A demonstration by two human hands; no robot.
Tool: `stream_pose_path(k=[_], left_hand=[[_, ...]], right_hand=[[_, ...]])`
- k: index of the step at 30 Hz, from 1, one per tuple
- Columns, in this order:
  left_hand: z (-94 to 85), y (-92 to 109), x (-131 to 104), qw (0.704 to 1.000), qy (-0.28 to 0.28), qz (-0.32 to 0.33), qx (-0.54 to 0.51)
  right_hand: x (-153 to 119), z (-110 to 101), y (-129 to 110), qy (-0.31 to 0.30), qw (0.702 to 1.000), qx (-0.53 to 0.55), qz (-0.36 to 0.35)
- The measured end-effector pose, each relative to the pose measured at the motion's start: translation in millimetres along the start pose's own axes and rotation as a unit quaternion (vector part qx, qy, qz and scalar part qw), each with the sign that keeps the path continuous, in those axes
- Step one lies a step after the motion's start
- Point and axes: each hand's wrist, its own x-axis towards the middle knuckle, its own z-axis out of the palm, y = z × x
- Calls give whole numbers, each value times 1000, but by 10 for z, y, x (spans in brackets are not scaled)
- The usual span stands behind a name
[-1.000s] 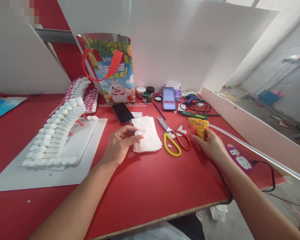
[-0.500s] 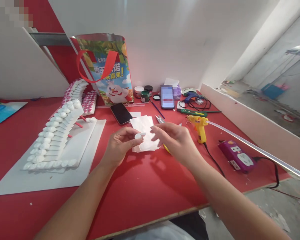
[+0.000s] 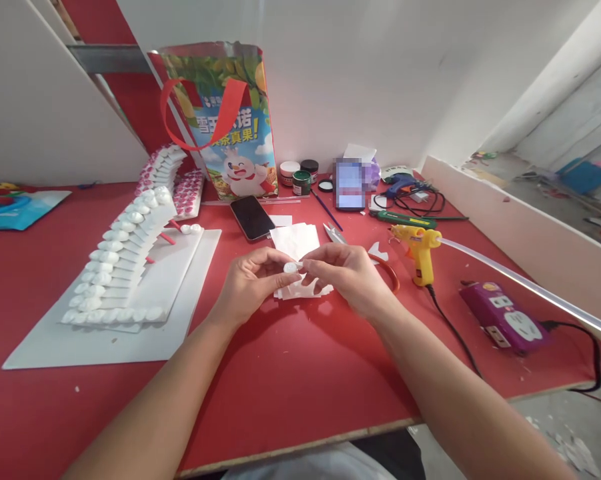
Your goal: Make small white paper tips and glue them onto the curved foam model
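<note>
Red table [image 3: 280, 387], white wall behind. At centre of the frame, left hand [image 3: 250, 283] pinches a small white roll [image 3: 291, 267] between thumb and fingers, nearly closed. Right hand [image 3: 353, 277], fingertips also pinched close, touches the roll's right side. Paper [image 3: 295, 240] lies beneath and behind both hands. Glue gun [image 3: 420, 253] rests right of centre; white model [image 3: 125, 267] sits at left.

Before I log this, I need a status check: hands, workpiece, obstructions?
Left hand pinching small, round white piece; right hand pinched at its edge. White paper sheets beneath. Orange-handled metal scissors partly hidden behind right hand.
</note>
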Motion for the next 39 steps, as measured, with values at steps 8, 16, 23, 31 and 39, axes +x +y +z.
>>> stream_pose_path(k=[8,16,23,31,39], left_hand=[[16,11,3,1000,1,-15,11],[14,-11,-6,999,19,-27,26],[26,-3,-9,998,32,-31,33],[41,17,-2,998,54,-24,32],[24,-14,18,997,78,-9,21]], right_hand=[[28,-21,49,-7,999,-36,-18],[-29,9,117,29,968,-215,-128],[-47,31,160,42,917,-299,-261],[-66,40,137,22,927,-281,-245],[-69,13,71,-39,984,-124,-124]])
